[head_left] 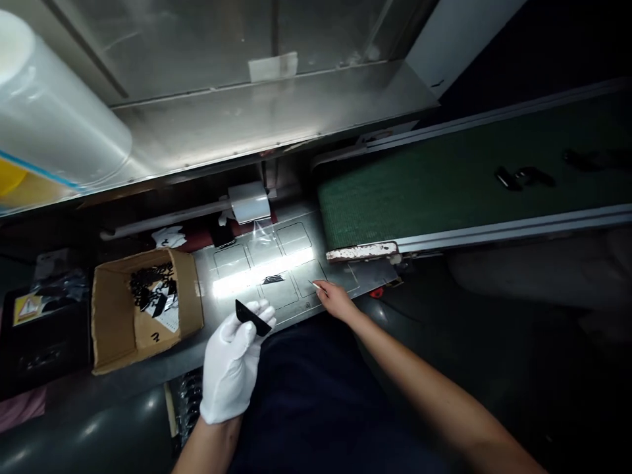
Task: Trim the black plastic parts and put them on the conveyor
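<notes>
The film roll (54,125) runs off the left edge. Small black pieces in the cardboard box (113,316) are too small to identify. Dark items on the conveyor belt (444,184) are dim and blurred. Both forearms leave the bottom edge.

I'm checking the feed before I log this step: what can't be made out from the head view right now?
- Right hand: something thin at the fingertips, too small to identify.
- Dark pieces on the green conveyor belt: in shadow, shape unclear.
- Contents of the cardboard box: a small black jumble.
- Left hand, gloved: holds a flat black piece, part hidden by fingers.
- Film roll: cut off by the left edge.
</notes>
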`<state>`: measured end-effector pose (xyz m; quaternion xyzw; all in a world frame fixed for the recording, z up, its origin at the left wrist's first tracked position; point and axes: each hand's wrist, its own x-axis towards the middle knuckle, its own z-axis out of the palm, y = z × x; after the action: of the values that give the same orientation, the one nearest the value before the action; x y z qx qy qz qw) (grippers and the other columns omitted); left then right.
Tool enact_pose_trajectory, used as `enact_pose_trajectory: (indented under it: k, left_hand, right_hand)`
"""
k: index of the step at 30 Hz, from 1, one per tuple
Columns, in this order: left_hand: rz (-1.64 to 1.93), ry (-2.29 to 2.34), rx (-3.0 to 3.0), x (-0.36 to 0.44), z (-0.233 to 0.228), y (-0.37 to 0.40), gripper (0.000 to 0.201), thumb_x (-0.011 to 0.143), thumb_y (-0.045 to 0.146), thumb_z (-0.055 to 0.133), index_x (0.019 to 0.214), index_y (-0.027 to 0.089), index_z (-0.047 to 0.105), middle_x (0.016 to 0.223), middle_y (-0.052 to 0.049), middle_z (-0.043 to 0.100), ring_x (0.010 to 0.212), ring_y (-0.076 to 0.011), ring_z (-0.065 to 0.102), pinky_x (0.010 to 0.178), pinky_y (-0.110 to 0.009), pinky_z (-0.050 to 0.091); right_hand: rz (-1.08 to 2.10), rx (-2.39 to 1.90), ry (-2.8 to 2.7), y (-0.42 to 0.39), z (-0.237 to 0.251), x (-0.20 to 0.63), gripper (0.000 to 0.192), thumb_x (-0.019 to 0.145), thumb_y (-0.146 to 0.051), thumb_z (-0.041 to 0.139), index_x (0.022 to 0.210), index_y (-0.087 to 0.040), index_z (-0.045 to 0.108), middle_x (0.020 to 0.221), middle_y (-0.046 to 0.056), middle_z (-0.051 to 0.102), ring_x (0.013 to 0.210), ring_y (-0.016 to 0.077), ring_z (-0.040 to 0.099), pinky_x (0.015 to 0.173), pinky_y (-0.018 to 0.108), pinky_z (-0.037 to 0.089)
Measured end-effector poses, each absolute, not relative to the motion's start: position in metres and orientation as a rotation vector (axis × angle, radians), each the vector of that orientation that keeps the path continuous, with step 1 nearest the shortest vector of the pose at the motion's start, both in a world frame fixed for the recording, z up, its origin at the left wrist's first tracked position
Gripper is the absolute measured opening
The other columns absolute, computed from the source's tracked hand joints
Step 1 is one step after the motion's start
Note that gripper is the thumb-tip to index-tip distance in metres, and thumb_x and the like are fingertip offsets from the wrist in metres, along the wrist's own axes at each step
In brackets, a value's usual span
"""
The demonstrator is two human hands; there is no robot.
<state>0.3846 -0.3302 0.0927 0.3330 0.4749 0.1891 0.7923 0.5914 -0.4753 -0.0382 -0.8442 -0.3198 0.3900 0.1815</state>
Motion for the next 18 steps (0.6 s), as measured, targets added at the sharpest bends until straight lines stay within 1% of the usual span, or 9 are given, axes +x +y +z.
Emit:
enact_pose_trajectory:
  k: [2,4,6,9,11,14,16,18]
  left_hand:
    - [0.289,1.017,0.671,0.387,0.084,-0.336,0.033,0.086,0.035,0.082,0.115,0.020,0.077,0.124,-0.011,0.075,0.112,-0.0283,0.074,0.100,-0.041,0.061]
    - [0.176,1.023,0.669,0.391,0.077,-0.345,0.034,0.086,0.035,0.082,0.116,0.019,0.076,0.125,-0.012,0.074,0.112,-0.0297,0.073,0.100,-0.043,0.062]
    - [0.078,1.031,0.697,0.395,0.074,-0.356,0.034,0.086,0.036,0.082,0.115,0.020,0.077,0.126,-0.012,0.074,0.113,-0.0303,0.073,0.101,-0.043,0.061]
    - [-0.003,1.063,0.745,0.400,0.070,-0.375,0.031,0.086,0.037,0.081,0.114,0.024,0.078,0.126,-0.009,0.075,0.117,-0.0291,0.072,0.103,-0.038,0.060]
    - [-0.020,1.111,0.750,0.405,0.063,-0.388,0.032,0.084,0.038,0.083,0.113,0.026,0.078,0.124,-0.006,0.076,0.116,-0.0277,0.072,0.101,-0.035,0.061]
    - [-0.085,1.204,0.763,0.421,0.040,-0.416,0.032,0.083,0.041,0.084,0.111,0.027,0.078,0.122,-0.004,0.077,0.112,-0.0256,0.074,0.098,-0.032,0.063]
    - [-0.162,1.246,0.789,0.434,0.018,-0.444,0.033,0.082,0.044,0.084,0.110,0.027,0.079,0.124,-0.004,0.076,0.111,-0.0260,0.074,0.094,-0.033,0.064]
    - [-0.228,1.255,0.845,0.448,-0.009,-0.482,0.036,0.082,0.049,0.083,0.111,0.027,0.078,0.123,-0.005,0.076,0.108,-0.0275,0.075,0.090,-0.035,0.066]
  right_hand:
    - [1.029,-2.495,-0.764,-0.479,-0.075,0.597,0.031,0.103,-0.034,0.065,0.130,-0.018,0.065,0.131,0.011,0.067,0.113,0.0246,0.068,0.099,0.047,0.058]
    - [0.950,-2.552,-0.668,-0.478,-0.100,0.602,0.037,0.102,-0.037,0.066,0.135,-0.020,0.063,0.139,0.012,0.062,0.120,0.0271,0.064,0.103,0.051,0.056]
    - [0.871,-2.565,-0.616,-0.480,-0.114,0.601,0.041,0.102,-0.036,0.065,0.140,-0.020,0.060,0.147,0.013,0.057,0.128,0.0299,0.060,0.108,0.055,0.052]
    - [0.818,-2.531,-0.614,-0.506,-0.117,0.583,0.046,0.102,-0.035,0.065,0.145,-0.022,0.056,0.155,0.013,0.049,0.137,0.0328,0.053,0.113,0.058,0.047]
    - [0.863,-2.494,-0.642,-0.540,-0.118,0.561,0.044,0.103,-0.035,0.064,0.144,-0.023,0.057,0.155,0.012,0.050,0.137,0.0319,0.053,0.113,0.057,0.047]
    - [1.064,-2.459,-0.642,-0.610,-0.137,0.538,0.035,0.103,-0.035,0.065,0.134,-0.020,0.064,0.142,0.011,0.061,0.126,0.0282,0.061,0.107,0.053,0.052]
    - [1.258,-2.447,-0.587,-0.663,-0.169,0.541,0.032,0.102,-0.036,0.066,0.129,-0.018,0.066,0.134,0.010,0.065,0.118,0.0260,0.065,0.101,0.050,0.056]
    - [1.459,-2.424,-0.505,-0.715,-0.215,0.555,0.033,0.102,-0.037,0.067,0.128,-0.018,0.065,0.131,0.010,0.066,0.113,0.0249,0.067,0.097,0.047,0.059]
